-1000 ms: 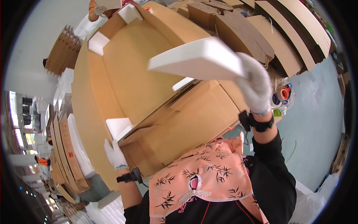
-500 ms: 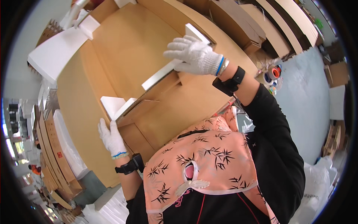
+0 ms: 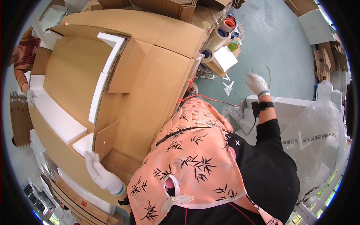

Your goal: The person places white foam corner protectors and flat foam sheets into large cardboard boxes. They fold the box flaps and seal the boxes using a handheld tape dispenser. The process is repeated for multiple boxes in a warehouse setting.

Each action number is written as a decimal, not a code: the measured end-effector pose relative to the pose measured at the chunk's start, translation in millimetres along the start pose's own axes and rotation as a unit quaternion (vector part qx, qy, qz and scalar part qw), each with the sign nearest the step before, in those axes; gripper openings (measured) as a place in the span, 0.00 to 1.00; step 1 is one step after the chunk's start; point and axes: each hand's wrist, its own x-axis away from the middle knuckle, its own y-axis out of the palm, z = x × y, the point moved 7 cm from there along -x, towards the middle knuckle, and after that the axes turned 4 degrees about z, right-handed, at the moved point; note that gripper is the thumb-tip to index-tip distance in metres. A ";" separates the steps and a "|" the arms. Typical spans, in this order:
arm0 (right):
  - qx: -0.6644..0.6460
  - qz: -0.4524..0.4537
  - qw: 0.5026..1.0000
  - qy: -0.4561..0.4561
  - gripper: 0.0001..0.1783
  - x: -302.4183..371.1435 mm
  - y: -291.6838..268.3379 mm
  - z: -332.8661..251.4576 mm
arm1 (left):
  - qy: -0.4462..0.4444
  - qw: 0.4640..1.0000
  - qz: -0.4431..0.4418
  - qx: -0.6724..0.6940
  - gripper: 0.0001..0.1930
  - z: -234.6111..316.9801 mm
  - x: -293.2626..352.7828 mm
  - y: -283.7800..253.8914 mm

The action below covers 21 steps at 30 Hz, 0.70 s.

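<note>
A large open cardboard box [image 3: 77,62] lies before me, with its near flap [image 3: 142,86] spread toward my body. White foam strips line its inside: one along the near wall [image 3: 98,95], a wide one along the left side [image 3: 62,116], and a short foam piece [image 3: 84,144] at the near left corner. My left hand [image 3: 101,173], in a white knit glove, is beside that corner piece, fingers stretched out and holding nothing visible. My right hand [image 3: 257,84], gloved too, is off to the right above the floor, away from the box. Its fingers are loosely bent around nothing I can see.
At the far left, a co-worker's gloved hand [image 3: 31,98] rests at the box's edge. Tape rolls [image 3: 227,24] and a white block [image 3: 225,58] are beyond the flap. White foam blocks [image 3: 290,108] and a clear plastic bag [image 3: 318,138] are at right. Red strapping [image 3: 213,98] trails across the floor.
My right hand has left the foam on the box's near wall and swung out to the right. My left hand stays near the corner. The view has turned to the right.
</note>
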 end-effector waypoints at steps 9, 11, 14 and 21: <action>-0.107 -0.052 0.989 0.089 0.27 -107.6 19.1 52.4 | -0.033 0.908 -0.411 -0.081 0.18 37.2 38.1 162.6; -0.130 0.031 0.987 0.088 0.28 -174.6 -10.8 68.5 | -0.008 0.869 -0.458 -0.185 0.20 29.5 44.1 204.8; -0.159 0.130 0.973 0.110 0.28 -269.5 -72.0 68.7 | -0.032 0.816 -0.494 -0.298 0.22 18.5 58.8 247.6; -0.070 0.186 0.970 0.140 0.37 -428.5 -153.1 44.3 | -0.152 0.782 -0.452 -0.401 0.24 25.2 61.7 262.7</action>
